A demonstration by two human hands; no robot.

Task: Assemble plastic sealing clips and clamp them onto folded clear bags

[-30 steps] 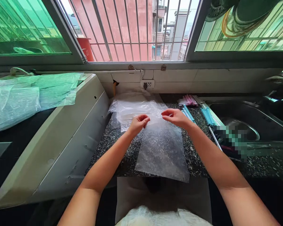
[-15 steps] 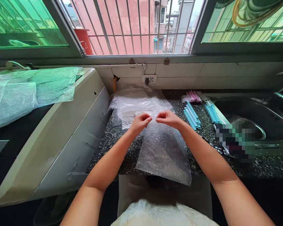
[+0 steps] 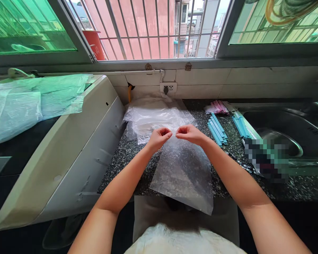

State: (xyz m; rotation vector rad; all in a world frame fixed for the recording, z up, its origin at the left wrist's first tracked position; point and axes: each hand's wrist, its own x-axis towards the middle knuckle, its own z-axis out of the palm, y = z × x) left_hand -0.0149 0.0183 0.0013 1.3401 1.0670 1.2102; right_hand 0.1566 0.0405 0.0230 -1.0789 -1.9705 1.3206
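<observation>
A clear plastic bag [image 3: 185, 173] hangs down from my fingertips, its lower edge reaching past the front of the dark speckled counter [image 3: 122, 165]. My left hand [image 3: 160, 137] is closed in a pinch on the bag's upper edge. Close beside it, my right hand [image 3: 189, 134] pinches the same edge, with a small gap between the two hands. Just behind them lies a stack of clear plastic bags [image 3: 156, 114], partly hidden by my fingers.
Blue strips [image 3: 217, 129] lie right of my hands, with more blue strips [image 3: 241, 125] by the sink [image 3: 278, 123]. Pink strips [image 3: 217, 107] lie behind them. A cream-coloured appliance [image 3: 82, 151] borders the left side. A wall socket [image 3: 168, 87] sits behind the stack.
My right hand has moved left, closing its fingers beside my left hand. The bag's lower end has swung slightly toward me. The view has tilted down a little.
</observation>
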